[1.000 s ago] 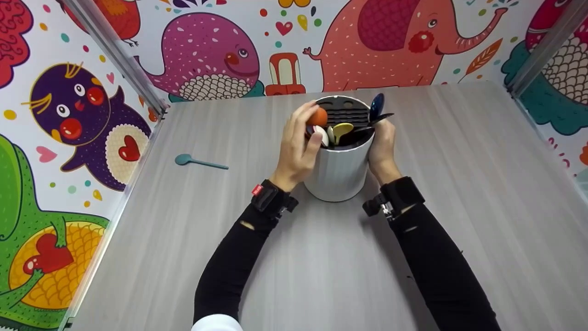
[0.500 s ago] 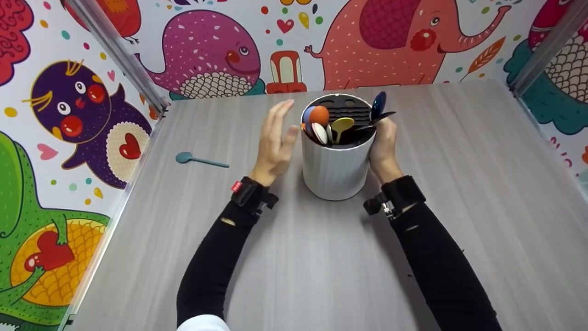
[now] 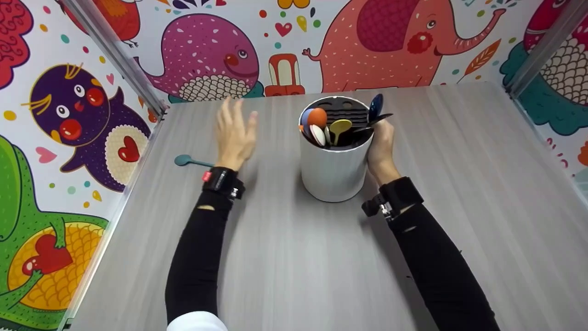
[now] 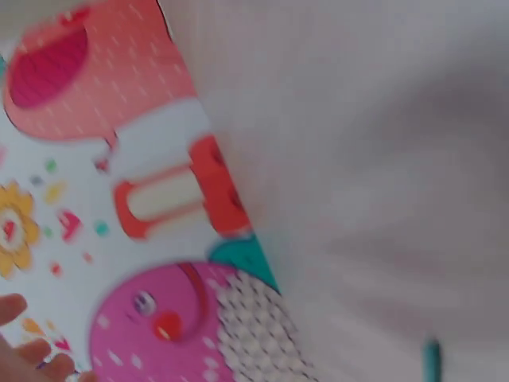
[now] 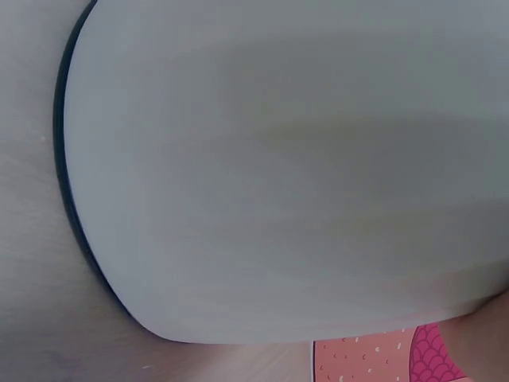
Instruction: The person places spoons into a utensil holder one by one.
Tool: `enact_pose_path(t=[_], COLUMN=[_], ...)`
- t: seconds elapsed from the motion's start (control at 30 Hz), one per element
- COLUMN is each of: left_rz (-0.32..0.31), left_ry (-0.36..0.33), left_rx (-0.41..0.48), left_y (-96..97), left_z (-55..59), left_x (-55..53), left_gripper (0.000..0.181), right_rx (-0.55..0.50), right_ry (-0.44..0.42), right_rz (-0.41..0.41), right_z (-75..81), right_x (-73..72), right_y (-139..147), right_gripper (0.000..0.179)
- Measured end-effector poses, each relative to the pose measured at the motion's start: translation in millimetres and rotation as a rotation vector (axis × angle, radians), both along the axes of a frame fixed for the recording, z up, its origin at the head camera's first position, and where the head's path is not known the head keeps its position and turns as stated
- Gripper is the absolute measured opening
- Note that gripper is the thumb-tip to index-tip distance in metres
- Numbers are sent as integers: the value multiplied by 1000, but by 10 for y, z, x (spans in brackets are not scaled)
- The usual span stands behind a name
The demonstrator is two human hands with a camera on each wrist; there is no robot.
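Observation:
A white cylindrical utensil holder [image 3: 334, 177] with a black slotted insert stands upright on the table. My right hand [image 3: 382, 147] holds its right side; those fingertips are hidden behind it. In the right wrist view the holder's white wall [image 5: 278, 191] fills most of the picture, with a bit of my right hand [image 5: 485, 342] against it. My left hand [image 3: 235, 135] is raised left of the holder, fingers spread and holding nothing. Just beside it lies a teal spoon [image 3: 183, 160], its handle end hidden by the hand. The left wrist view catches the spoon's handle [image 4: 432, 362] and my left fingers [image 4: 56, 366].
Inside the holder stand a yellow spoon [image 3: 341, 125], an orange round-headed utensil [image 3: 317, 118], a white one [image 3: 318, 134] and a dark blue spoon [image 3: 376, 105] at the right rim. Cartoon-printed walls [image 3: 285, 46] border the grey table [image 3: 294, 257] at the back and sides.
My left hand has let go of the holder's rim and moved left toward the teal spoon, partly covering its handle. My right hand and the holder stay in place.

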State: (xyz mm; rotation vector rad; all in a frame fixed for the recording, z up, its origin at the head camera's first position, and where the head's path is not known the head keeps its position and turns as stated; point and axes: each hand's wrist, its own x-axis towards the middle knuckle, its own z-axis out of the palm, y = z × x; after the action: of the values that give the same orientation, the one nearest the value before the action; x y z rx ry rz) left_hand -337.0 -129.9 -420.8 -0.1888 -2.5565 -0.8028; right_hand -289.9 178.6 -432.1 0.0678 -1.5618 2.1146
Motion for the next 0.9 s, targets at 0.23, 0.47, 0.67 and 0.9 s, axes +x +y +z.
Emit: enact_pose_path(t=[0.23,0.47,0.67,0.9], left_rz=[174,336,420,414], left_ry=[-186,-383,-576,-764], left_rx=[-3,-51,-99,-101], left_y=[-433,-820,-1048,-1206], left_z=[-123,-302,-403,-597], left_x=[-117,-113,-46,5], left_gripper=[70,77,77,75], right_rx=[-4,-16,-8,-14], right_ry=[1,-3,-22,-32], right_rz=[-6,11,7,12], right_z=[-10,-10,-3,-9], right_x=[-17,-12,-13,-2], right_y=[-9,-24,-31,-9], right_gripper=[29,29,29,29])
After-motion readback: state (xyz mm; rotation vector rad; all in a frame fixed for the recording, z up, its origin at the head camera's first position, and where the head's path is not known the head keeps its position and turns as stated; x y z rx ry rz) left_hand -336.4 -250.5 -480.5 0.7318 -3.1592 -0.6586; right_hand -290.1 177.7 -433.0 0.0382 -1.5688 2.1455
